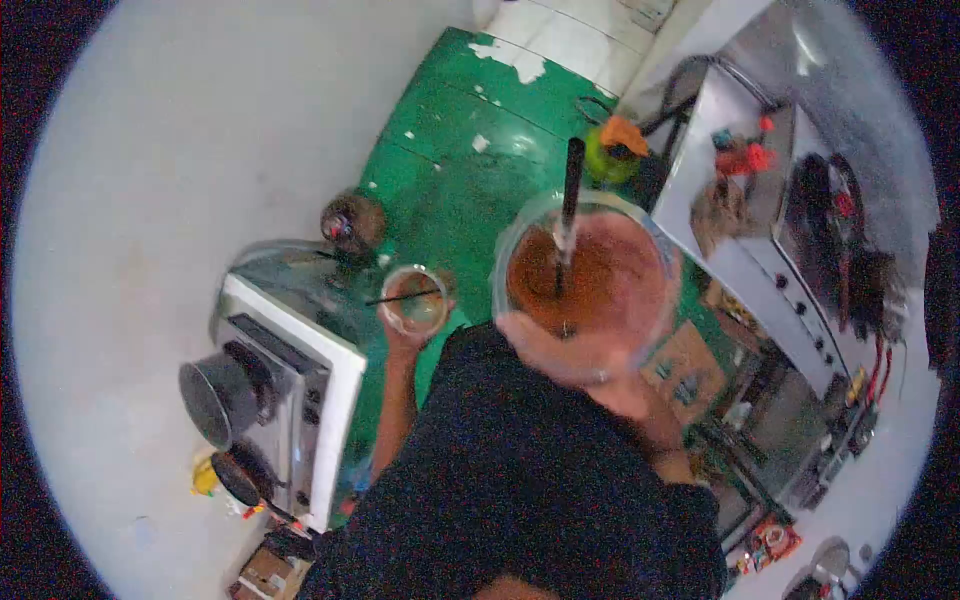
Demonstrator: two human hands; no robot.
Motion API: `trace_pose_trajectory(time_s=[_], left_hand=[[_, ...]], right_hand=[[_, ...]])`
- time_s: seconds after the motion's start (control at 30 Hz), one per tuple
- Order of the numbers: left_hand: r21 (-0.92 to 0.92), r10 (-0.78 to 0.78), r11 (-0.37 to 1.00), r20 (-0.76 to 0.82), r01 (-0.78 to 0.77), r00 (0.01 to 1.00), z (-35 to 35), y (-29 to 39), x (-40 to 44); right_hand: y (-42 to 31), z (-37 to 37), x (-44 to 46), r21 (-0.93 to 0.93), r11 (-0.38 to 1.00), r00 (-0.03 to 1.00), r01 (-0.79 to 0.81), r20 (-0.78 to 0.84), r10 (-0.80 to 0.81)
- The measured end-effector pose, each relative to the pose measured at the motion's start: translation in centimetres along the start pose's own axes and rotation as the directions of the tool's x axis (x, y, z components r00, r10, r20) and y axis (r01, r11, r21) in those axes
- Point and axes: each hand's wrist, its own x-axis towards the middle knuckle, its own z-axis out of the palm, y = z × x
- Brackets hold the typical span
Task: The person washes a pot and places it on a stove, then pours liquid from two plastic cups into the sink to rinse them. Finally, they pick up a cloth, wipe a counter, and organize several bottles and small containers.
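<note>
My left hand (400,340) is closed around a small clear cup (416,328), with a thin dark stick (405,296) lying across its mouth. On the right, a large clear plastic bowl (655,222) rests in my right hand (622,385), whose fingers curl about its near side and partly show through it. Reddish-brown contents (535,270) fill part of the bowl; whether they are liquid or paste I cannot tell. A utensil with a black handle (574,170) stands tilted in it, its lower end hidden. Both containers are held in front of my dark shirt, above the green floor.
To the left is a white-edged stove (345,385) bearing a dark pot (212,400) and a pan (238,478). A round brown object (353,222) sits beyond it. On the right stands a metal counter (690,175) with knobs. A green-and-orange item (612,155) lies near its corner.
</note>
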Motion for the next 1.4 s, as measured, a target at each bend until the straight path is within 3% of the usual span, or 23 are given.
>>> trace_pose_trajectory(time_s=[0.13, 0.27, 0.8, 1.13, 1.27, 1.33, 1.4], left_hand=[[-0.215, -0.257, 0.942, 0.033, 0.258, 0.966, 3.9, -1.7, 6.6], [-0.259, -0.329, 0.908, 0.051, 0.330, 0.943, 6.5, -3.8, 13.6], [-0.346, -0.316, 0.862, 0.202, 0.370, 0.927, 22.4, -16.6, 48.5], [-0.381, -0.177, 0.862, 0.390, 0.333, 0.904, 36.6, -19.0, 75.2], [-0.447, -0.308, 0.754, 0.405, 0.481, 0.861, 46.6, -20.7, 83.0], [-0.423, -0.153, 0.854, 0.354, 0.304, 0.923, 49.6, -20.8, 87.3], [-0.448, -0.202, 0.832, 0.305, 0.327, 0.931, 52.3, -19.0, 90.0]], right_hand=[[2.7, -0.2, 9.2, 0.024, 0.998, 0.997, 0.052, 0.058, -0.054], [6.5, -0.6, 17.6, 0.024, 0.990, 0.983, 0.139, 0.115, -0.141], [21.7, 0.3, 53.0, -0.053, 0.968, 0.970, 0.244, 0.023, -0.243], [30.1, -7.1, 70.7, -0.207, 0.976, 0.989, 0.074, -0.112, -0.098], [35.6, -11.6, 78.3, -0.247, 0.968, 0.987, 0.048, -0.139, -0.084], [38.5, -13.8, 83.7, -0.272, 0.960, 0.983, 0.063, -0.148, -0.106], [40.2, -16.1, 88.1, -0.290, 0.955, 0.983, 0.061, -0.148, -0.107]])
